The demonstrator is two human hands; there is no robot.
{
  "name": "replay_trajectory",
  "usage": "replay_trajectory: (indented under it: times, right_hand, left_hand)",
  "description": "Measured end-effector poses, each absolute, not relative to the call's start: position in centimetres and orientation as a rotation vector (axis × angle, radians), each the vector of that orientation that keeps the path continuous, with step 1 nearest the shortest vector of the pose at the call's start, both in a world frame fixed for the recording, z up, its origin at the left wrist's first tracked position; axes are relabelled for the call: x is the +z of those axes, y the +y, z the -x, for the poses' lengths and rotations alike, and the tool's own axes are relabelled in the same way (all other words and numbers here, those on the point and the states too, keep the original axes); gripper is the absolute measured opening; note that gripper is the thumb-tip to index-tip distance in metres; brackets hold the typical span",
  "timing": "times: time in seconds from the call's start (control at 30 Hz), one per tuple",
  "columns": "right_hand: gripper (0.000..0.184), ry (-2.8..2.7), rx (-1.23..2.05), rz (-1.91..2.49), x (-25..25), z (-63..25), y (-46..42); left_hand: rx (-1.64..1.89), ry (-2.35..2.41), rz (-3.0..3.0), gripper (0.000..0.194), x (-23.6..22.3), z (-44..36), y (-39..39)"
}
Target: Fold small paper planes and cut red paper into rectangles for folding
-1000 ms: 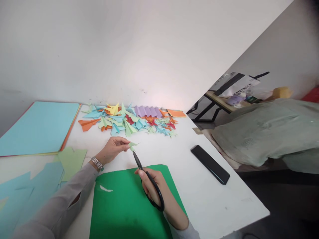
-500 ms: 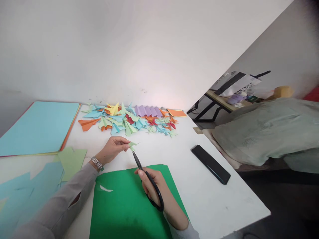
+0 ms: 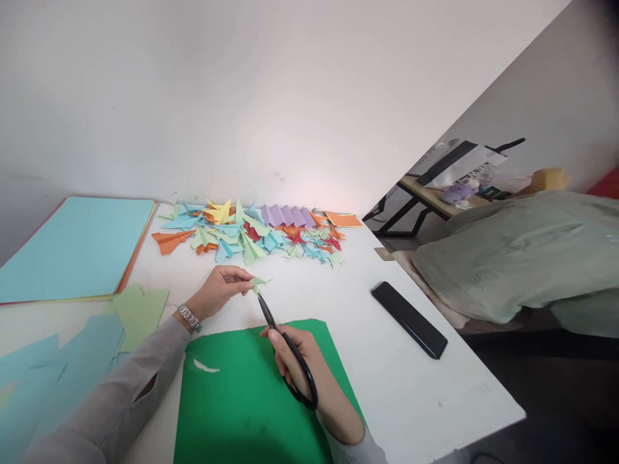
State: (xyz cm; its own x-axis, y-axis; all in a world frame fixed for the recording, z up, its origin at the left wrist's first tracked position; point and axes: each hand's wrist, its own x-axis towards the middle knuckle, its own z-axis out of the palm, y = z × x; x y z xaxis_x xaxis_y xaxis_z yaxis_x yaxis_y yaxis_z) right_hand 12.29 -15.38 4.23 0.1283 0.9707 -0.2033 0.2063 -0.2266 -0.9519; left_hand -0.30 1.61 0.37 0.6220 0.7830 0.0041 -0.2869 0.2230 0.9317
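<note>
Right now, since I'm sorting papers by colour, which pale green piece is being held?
The small pale green piece pinched in the left hand, by the tips of the scissors; the others lie unheld about the table.

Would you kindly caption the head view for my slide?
Left hand holds a pale-green paper piece, right hand black-handled scissors.

green folded bit [image 3: 258,282]: matt paper
scissors [image 3: 267,314]: smooth, metal-looking
watch [image 3: 188,317]: shiny metal
black slab [image 3: 409,319]: super glossy (mirror-ish tbh)
</note>
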Motion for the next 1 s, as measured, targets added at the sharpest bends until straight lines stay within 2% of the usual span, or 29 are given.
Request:
replay_trajectory:
  times: [0.37,1.0]
  right_hand:
    - [0.049,-1.109,1.281,1.597,4.0,-12.2,-15.6]
    - [0.047,-1.267,1.099,1.615,3.4,-12.1,-15.2]
  left_hand:
    - [0.767,0.546,-1.136,0.023,0.3,0.4,1.7]
    - [0.786,0.557,-1.131,0.025,0.5,0.2,1.6]
